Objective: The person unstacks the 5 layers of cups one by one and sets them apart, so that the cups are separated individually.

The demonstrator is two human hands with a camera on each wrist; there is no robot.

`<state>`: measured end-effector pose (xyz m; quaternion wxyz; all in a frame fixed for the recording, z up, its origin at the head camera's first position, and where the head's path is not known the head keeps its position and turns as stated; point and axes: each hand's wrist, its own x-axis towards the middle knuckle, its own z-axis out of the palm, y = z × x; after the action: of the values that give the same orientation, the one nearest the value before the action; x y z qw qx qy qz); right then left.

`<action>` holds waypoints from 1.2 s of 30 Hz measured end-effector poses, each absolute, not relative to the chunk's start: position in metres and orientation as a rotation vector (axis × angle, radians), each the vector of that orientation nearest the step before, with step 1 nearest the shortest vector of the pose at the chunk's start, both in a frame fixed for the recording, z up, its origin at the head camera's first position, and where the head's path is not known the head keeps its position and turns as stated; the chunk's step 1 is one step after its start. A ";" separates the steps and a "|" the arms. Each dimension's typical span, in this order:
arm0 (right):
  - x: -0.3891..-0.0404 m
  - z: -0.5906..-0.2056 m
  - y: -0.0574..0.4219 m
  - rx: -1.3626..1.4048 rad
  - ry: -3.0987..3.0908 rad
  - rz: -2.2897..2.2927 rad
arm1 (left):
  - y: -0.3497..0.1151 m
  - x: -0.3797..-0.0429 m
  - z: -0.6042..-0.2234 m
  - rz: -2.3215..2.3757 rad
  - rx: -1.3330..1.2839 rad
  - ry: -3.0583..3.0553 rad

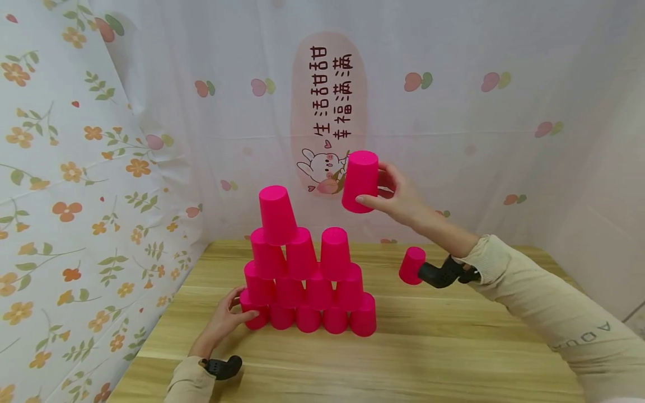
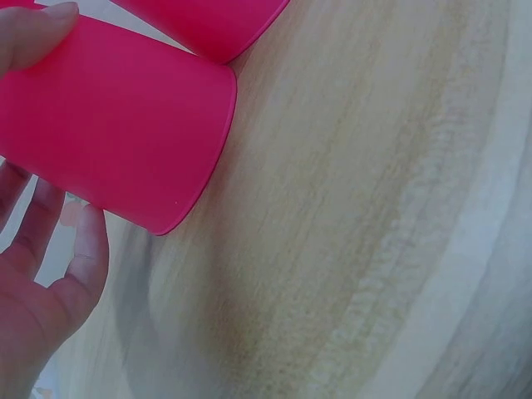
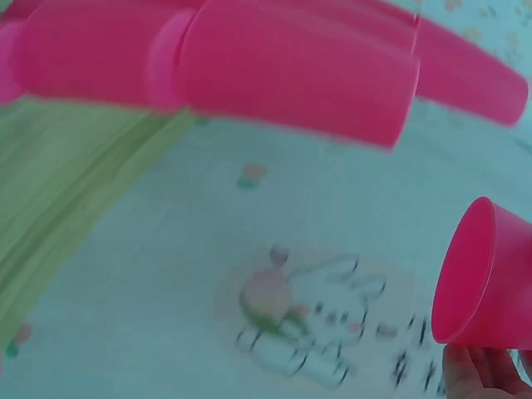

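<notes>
A: What stands around the work?
B: A printed white cloth behind, a flowered cloth along the left, and a wood-grained table below.
A: Anything in the way?
B: The black wrist camera on the right arm partly hides a lone pink cup, mouth down on the table, right of the cup pyramid.
A: And the pyramid?
B: Rows of five, four and three, then a top cup over the third row's left pair. All mouth down, insides hidden.
A: The grips?
B: The right grip is clamped on a raised cup, up and right of the top one; the right wrist view shows its pink inner wall. The left grip curls round the bottom row's left-end cup.
</notes>
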<state>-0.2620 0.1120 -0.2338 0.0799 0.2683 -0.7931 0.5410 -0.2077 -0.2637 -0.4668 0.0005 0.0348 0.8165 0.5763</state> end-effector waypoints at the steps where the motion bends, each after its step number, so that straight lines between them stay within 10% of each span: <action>1: -0.262 -0.234 0.119 0.784 -2.374 1.603 | -0.264 -0.208 -0.467 1.804 0.115 2.567; 15: -0.274 -0.266 0.223 0.483 -2.497 1.454 | -0.263 -0.208 -0.466 1.778 0.102 2.587; 36: -0.284 -0.425 0.290 0.154 -2.595 1.487 | -0.262 -0.208 -0.467 1.792 0.089 2.583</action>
<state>-0.2841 0.2898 -0.4246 0.0736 0.0512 -0.8641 0.4952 -0.2079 -0.2616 -0.4665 -0.0017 0.0283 0.8212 0.5699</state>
